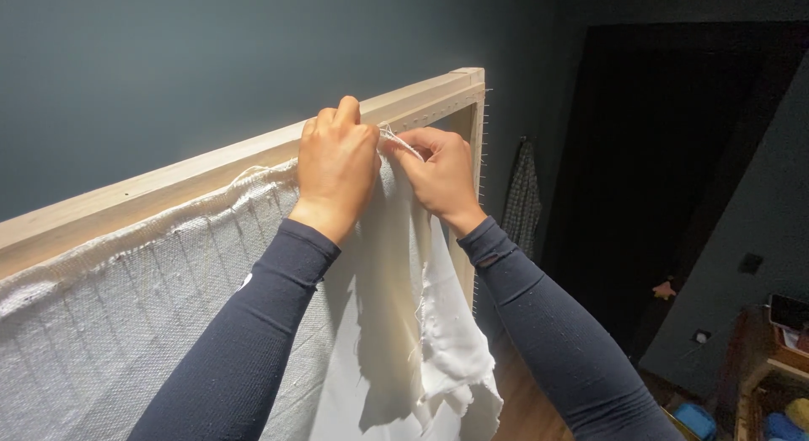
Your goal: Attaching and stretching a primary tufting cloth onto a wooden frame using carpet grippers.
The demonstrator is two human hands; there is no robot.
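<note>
A big wooden frame point(211, 167) stands in front of a dark blue-green wall point(168, 62). The top bar of the frame slopes up from the left to the far corner on the right. A white woven cloth point(109, 323) hangs from that bar and covers most of the frame. It looks rough, with faint lines running down it. Further right, a smoother piece of white cloth point(396, 323) hangs loose, and its bottom edge is torn and ragged. Small nails point(482, 155) stick out in a row down the right side of the frame.

To the right of the frame the room is very dark. A checked cloth point(522, 197) hangs there by the wall. Low in the right corner sit some blue things point(695, 417) on the floor and a wooden shelf point(763, 374).

Both arms wear long dark sleeves and reach up to the top bar. The left hand point(337, 167) is closed like a fist, pressing the cloth's top edge against the bar, with the knuckles up. The right hand point(442, 176) is just beside it, almost touching. Its fingers are curled and pinch the cloth, and a thin white thread point(400, 142) stretches between the two hands, near the top right corner of the frame.
</note>
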